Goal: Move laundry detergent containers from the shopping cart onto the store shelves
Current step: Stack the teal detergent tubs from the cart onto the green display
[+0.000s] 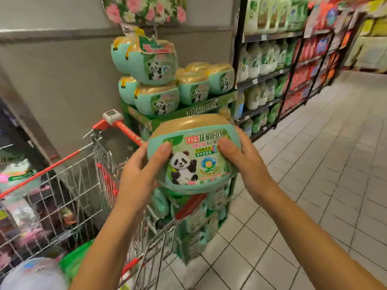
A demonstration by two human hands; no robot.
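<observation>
A round mint-green detergent tub [193,155] with a gold lid and a panda label is held in the air between both hands. My left hand [142,170] grips its left side and my right hand [245,160] grips its right side. It hangs above the front end of the wire shopping cart [83,185], which stands at the lower left. Straight ahead, a green display stand [188,114] carries several matching panda tubs [157,99], some stacked two high.
More green packs fill the lower part of the display stand [201,222] below the held tub. Long store shelves [272,70] of bottles and refill bags run along the right. A grey wall [62,80] stands behind the cart. Tiled floor [314,185] stretches to the right.
</observation>
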